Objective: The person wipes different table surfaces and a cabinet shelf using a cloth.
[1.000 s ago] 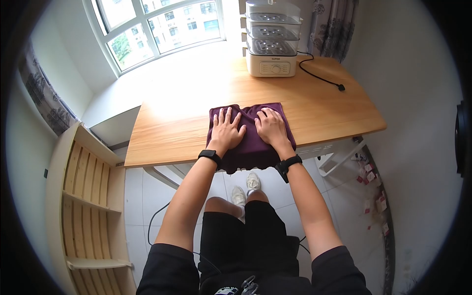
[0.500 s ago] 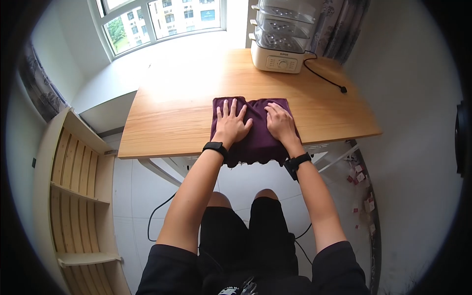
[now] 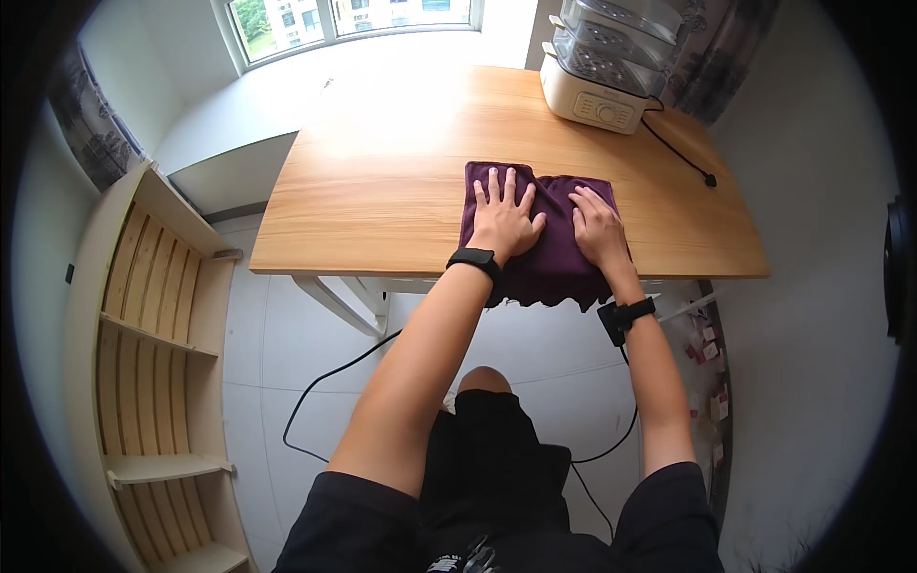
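Observation:
A dark purple cloth [image 3: 554, 220] lies over the front edge of the wooden table [image 3: 373, 201], its lower part hanging past the edge. My left hand [image 3: 506, 220] rests flat on the cloth's left half with the fingers spread. On the right half lies my right hand [image 3: 600, 227], palm down, its fingers slightly bent and nothing visibly gripped. The cloth is creased between the two hands, and its lower edge looks wavy.
A multi-tier steamer [image 3: 597, 95] stands at the table's back right, with its black cord and plug [image 3: 709, 180] beside it. A wooden shelf unit [image 3: 158, 468] is on the left. A black cable [image 3: 315, 382] crosses the floor.
The view has turned, so the table, cloth and steamer appear farther right and higher. Both hands remain on the cloth in nearly the same places.

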Motion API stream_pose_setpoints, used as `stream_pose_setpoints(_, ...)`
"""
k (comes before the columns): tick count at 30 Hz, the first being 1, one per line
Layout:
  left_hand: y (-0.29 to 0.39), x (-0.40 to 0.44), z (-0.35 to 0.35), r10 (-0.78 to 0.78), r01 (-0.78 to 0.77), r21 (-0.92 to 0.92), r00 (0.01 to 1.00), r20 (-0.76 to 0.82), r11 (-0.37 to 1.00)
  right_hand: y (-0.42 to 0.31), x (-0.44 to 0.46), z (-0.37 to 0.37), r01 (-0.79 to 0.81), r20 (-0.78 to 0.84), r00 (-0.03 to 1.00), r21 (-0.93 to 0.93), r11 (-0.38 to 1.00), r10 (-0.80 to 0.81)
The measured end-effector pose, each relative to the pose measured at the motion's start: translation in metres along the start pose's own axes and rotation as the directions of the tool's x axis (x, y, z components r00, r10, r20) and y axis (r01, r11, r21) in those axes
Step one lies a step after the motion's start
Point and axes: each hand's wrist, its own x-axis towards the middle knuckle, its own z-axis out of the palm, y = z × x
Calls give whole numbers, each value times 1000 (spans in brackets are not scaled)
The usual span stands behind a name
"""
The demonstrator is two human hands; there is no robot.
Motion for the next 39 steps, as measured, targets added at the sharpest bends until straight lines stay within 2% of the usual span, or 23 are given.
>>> stream_pose_setpoints(8, 1, -1, -4, 8, -8, 4, 999, 37, 1000, -6, 2, -3, -16, -37, 999, 33, 999, 17)
stream_pose_setpoints(9, 0, 2, 4, -7, 7, -30, 1000, 12, 1000, -8, 3, 0, -15, -68, 998, 12, 1000, 16)
stream_pose_setpoints(13, 3, 2, 2, -3, 0, 77, 999, 41, 997, -15, 3, -4, 30, -190, 980, -110, 993, -51)
stream_pose_setpoints(17, -2, -17, -2, 31, -30, -39, 999, 18, 999, -17, -2, -3, -12, -89, 996, -142, 990, 0)
stream_pose_setpoints(19, -9, -29, -3, 52, -51, -68, 999, 8, 996, -18, -6, 1, 53, -64, 996, -209, 976, -68)
stream_pose_setpoints(22, -29, -51, -12, 71, -69, -68, 997, 27, 995, -33, -13, 12, -21, 93, 995, -164, 986, 37)
stream_pose_setpoints(26, -70, -87, -26, 38, -36, -52, 999, 34, 998, -81, -12, 14, -49, 316, 945, -116, 992, 84)
stream_pose_setpoints(32, -175, -147, -51, -175, 174, 17, 985, 10, 985, -188, 7, 46, 120, 386, 915, 23, 993, -119)
stream_pose_setpoints(36, -240, -194, -69, -320, 320, 38, 947, 6, 947, -265, 11, 72, 256, 375, 888, 80, 963, -267)
stream_pose_setpoints(39, -272, -205, -72, -357, 356, 50, 934, 21, 933, -302, 22, 92, 282, 376, 881, 66, 957, -286)
